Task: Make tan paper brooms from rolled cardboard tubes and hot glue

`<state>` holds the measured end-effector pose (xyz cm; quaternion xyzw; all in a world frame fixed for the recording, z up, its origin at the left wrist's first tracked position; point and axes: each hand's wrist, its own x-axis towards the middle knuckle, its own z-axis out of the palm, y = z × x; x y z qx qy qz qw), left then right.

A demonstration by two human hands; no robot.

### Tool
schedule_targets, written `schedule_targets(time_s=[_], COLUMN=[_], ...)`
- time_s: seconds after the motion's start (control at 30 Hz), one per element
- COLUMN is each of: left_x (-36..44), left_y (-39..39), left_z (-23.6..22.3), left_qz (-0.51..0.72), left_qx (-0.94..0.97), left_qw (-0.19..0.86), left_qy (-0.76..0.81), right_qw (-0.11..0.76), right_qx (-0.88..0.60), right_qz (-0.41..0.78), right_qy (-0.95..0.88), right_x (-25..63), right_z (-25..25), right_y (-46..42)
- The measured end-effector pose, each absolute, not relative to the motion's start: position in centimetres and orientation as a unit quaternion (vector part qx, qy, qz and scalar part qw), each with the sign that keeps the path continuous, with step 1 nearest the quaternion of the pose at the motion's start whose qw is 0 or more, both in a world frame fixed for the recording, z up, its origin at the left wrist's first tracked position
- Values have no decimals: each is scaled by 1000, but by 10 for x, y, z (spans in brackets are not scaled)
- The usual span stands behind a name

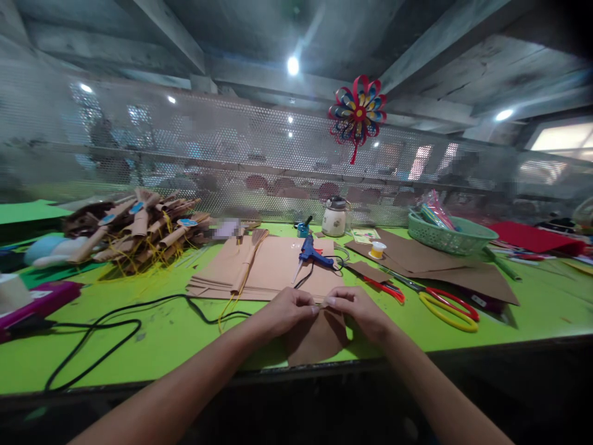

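Note:
Near the table's front edge lies a piece of brown kraft paper [315, 341], its far edge pinched between both hands. My left hand [293, 309] grips that edge with thumb and fingers together. Close beside it, my right hand [356, 309] is closed on the same edge. Just beyond them a blue glue gun [309, 253] rests on a stack of brown paper sheets [278, 259]. A rolled paper piece with a fringed end [248, 266] lies on the stack, to the left of the glue gun.
A black cord [139, 304] loops over the green table [185, 352]. Scissors with red and yellow handles [449, 309] lie right, below a green basket [449, 235]. Left is a pile of rolled paper pieces [143, 232]. A white jar [334, 219] and a thread spool [377, 250] stand behind.

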<state>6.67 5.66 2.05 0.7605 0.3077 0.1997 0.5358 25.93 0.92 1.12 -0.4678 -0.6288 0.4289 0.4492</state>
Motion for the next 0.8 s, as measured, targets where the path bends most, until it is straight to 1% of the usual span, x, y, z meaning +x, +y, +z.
schedule_targets(time_s=[0.2, 0.57, 0.7, 0.8], left_x=[67, 67, 67, 66], left_y=[57, 60, 60, 60], left_z=[21, 14, 14, 15], left_qz=[189, 191, 195, 193], left_qx=[743, 701, 702, 718], left_qw=[551, 608, 610, 594], left_qy=[329, 319, 313, 306], right_qw=[464, 472, 477, 481], right_qx=[-475, -460, -441, -442], right_qz=[433, 493, 524, 522], right_qy=[-609, -567, -550, -548], right_x=[256, 258, 261, 262], right_z=[10, 8, 10, 10], right_y=[10, 9, 9, 9])
